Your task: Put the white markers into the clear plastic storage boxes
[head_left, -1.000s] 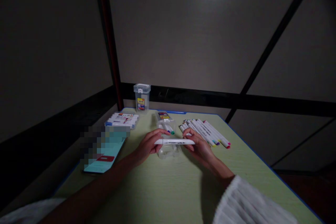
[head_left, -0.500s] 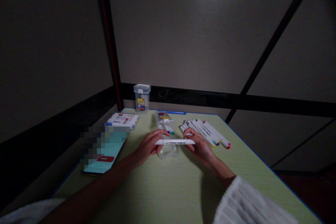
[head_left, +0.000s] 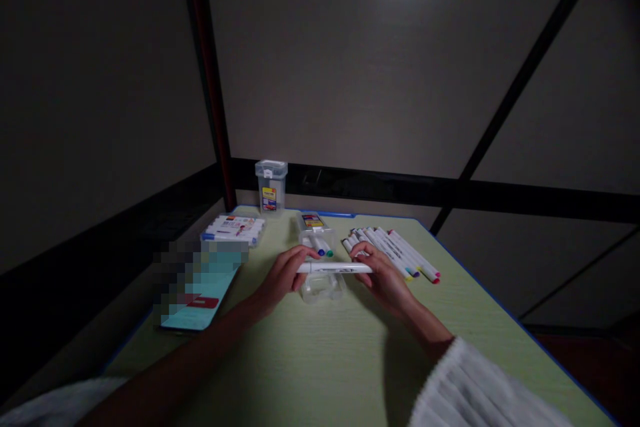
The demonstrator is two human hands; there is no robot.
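Here, one white marker point(head_left: 335, 268) spans both hands above the table point(head_left: 310, 367), the left hand point(head_left: 281, 277) pinching one end, the right hand point(head_left: 384, 279) gripping the other; around lie one clear box point(head_left: 311, 220) showing two pens point(head_left: 315, 241), several loose markers point(head_left: 390, 250), one flat case point(head_left: 233, 229), one tall box point(head_left: 271, 188).

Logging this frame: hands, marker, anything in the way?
Left hand and right hand grip marker at opposite ends. Marker crosswise, held above table. Plastic case beyond; no obstruction seen.
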